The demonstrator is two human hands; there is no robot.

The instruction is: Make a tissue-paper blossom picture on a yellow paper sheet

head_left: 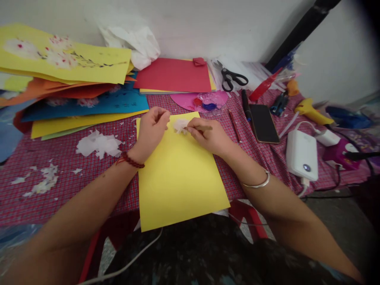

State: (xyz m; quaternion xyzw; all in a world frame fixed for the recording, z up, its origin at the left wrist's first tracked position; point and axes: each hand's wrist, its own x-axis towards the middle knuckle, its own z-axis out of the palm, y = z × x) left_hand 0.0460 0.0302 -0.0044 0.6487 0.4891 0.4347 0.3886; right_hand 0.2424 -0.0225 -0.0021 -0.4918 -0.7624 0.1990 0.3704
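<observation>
A sheet of yellow paper (pixel 181 174) lies in front of me, its near edge reaching past the table edge. Near its far end is a small crumpled white tissue piece (pixel 179 125). My right hand (pixel 209 136) pinches a thin brown stick (pixel 204 128), perhaps a brush, with its tip at the tissue's right side. Above the paper's far left corner, my left hand (pixel 153 126) is closed with fingers curled together; whatever they may hold is hidden. Left of that hand, a heap of torn white tissue (pixel 99 145) rests on the checked cloth.
Paint blobs (pixel 209 106) sit on a pink sheet beyond the paper. Scissors (pixel 230 77), a phone (pixel 263 123), a red pencil (pixel 235 126), a power bank (pixel 302 155) and a yellow glue gun (pixel 313 112) are to the right. Stacked coloured sheets (pixel 89 114) fill the back left.
</observation>
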